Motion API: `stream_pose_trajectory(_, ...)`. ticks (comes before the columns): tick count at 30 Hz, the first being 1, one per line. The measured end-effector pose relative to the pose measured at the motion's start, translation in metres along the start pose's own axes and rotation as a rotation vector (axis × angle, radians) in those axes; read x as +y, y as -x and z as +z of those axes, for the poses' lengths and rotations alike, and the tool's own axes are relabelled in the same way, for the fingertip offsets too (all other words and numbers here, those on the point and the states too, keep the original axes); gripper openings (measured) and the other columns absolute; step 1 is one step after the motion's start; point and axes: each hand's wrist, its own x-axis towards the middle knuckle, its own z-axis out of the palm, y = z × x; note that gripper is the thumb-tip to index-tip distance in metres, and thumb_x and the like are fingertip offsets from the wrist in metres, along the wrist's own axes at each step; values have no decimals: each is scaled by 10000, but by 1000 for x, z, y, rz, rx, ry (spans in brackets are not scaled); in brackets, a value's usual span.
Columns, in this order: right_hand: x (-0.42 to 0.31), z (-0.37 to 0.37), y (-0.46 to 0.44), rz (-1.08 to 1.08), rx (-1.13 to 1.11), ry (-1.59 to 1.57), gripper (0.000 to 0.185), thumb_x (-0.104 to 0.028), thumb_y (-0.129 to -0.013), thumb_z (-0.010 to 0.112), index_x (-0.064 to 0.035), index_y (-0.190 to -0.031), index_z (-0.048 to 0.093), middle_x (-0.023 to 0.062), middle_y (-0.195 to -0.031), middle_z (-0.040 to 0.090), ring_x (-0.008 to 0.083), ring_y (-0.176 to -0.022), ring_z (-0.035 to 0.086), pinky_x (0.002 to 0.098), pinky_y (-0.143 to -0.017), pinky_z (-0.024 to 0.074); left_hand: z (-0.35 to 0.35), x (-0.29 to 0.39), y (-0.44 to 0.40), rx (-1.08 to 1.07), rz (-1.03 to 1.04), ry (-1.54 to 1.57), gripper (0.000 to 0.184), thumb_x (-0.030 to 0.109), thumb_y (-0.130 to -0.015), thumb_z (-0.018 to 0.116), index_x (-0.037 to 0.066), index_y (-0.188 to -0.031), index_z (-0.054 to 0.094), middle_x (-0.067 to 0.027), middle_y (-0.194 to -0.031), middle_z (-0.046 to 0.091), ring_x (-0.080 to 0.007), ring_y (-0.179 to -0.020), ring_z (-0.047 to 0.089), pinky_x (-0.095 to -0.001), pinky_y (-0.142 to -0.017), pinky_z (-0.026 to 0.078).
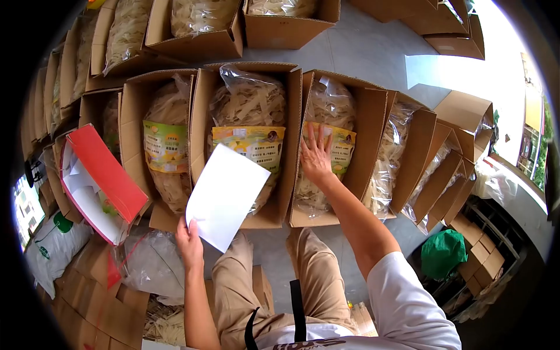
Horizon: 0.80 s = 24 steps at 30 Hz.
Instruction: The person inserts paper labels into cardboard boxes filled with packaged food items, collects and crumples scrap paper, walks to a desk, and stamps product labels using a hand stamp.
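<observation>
- Two hands are in play, and we go first to the left hand (190,242); thumb and fingers pinch a white sheet (228,195) near its lower left edge;
- we see that sheet tilted above the middle carton (293,111), hiding part of the packed bag (248,105) and its yellow label (265,140);
- over to the right hand (317,156); it lies flat, fingers spread, across the printed band (344,143) of a clear bag (331,108);
- that clear bag sits inside the neighbouring box (372,116), flaps open, just beside the middle carton;
- out left we spot a red box (108,175), tilted, with white inside;
- over to the right, a green bundle (444,255) rests beside stacked cardboard (485,262)
</observation>
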Motion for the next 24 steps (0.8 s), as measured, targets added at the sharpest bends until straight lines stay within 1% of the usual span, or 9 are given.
stream_pose_trajectory(2, -5, 5, 7, -50, -17, 53, 561, -235, -869, 454, -113, -1380, 258, 137, -1456, 129, 372, -1344, -2, 564, -1057, 40, -46, -38, 10, 56, -136, 171, 221, 132, -905, 469, -37, -1023, 546, -73, -952, 566, -130, -867, 506, -269, -802, 403)
stream_pose_trajectory(4, -12, 15, 24, -287, -342, 273, 589, -173, -804, 492, -46, -1347, 302, 159, -1412, 240, 352, -1344, 61, 529, -1072, 50, -81, -50, 11, 222, -210, 497, 165, 80, -874, 487, -13, -995, 548, -69, -927, 558, -171, -858, 520, -300, -814, 411)
stream_pose_trajectory(7, -18, 33, 54, -315, -235, 164, 607, -135, -755, 515, -14, -1319, 326, 175, -1366, 313, 335, -1323, 169, 468, -1084, 120, -173, -124, -10, 255, -190, 567, 207, 75, -870, 468, 20, -1061, 525, -67, -897, 537, -190, -860, 524, -326, -786, 428)
stream_pose_trajectory(8, -24, 31, 58, -320, -230, 170, 607, -135, -755, 515, -14, -1319, 326, 175, -1366, 313, 335, -1323, 169, 468, -1084, 120, -208, -189, -19, -12, -40, 983, 257, 182, -852, 465, 12, -1030, 538, -68, -766, 499, -191, -683, 469, -307, -669, 413)
stream_pose_trajectory(10, -31, 22, 66, -178, -268, -201, 592, -96, -752, 504, -15, -1311, 327, 190, -1371, 293, 332, -1293, 243, 422, -1072, 202, -231, -160, -43, -479, 41, 1164, 406, 329, -892, 390, 5, -1083, 545, -64, -704, 478, -179, -608, 433, -298, -568, 384)
stream_pose_trajectory(13, -42, 7, 92, -17, -68, -351, 478, -12, -741, 491, 14, -1214, 425, 234, -1312, 359, 374, -1226, 330, 401, -1023, 301, -236, -114, -67, -713, -94, 1148, 516, 409, -904, 347, -10, -1155, 513, -49, -665, 473, -179, -561, 428, -300, -517, 366)
stream_pose_trajectory(16, -45, 5, 124, 100, 144, -467, 361, 11, -759, 489, 15, -1119, 503, 246, -1261, 421, 403, -1127, 433, 401, -953, 380, -250, -153, -98, -391, -508, 1156, 583, 443, -907, 341, -41, -1211, 456, -42, -661, 477, -150, -445, 380, -271, -403, 340)
stream_pose_trajectory(21, -53, -6, 179, 343, 77, -587, 302, -18, -766, 493, -3, -1060, 559, 205, -1215, 486, 359, -1075, 493, 386, -923, 400, -246, -181, -137, -489, -341, 1138, 547, 399, -884, 365, -23, -1226, 433, -108, -1037, 593, -189, -615, 540, -281, -448, 358)
stream_pose_trajectory(24, -60, -7, 210, 373, 77, -622, 283, -5, -753, 486, 11, -1019, 581, 218, -1098, 556, 361, -1009, 535, 383, -893, 426, -222, -158, -108, -612, -156, 1265, 581, 435, -853, 390, -12, -1223, 433, -191, -1236, 476, -251, -905, 571, -298, -524, 400)
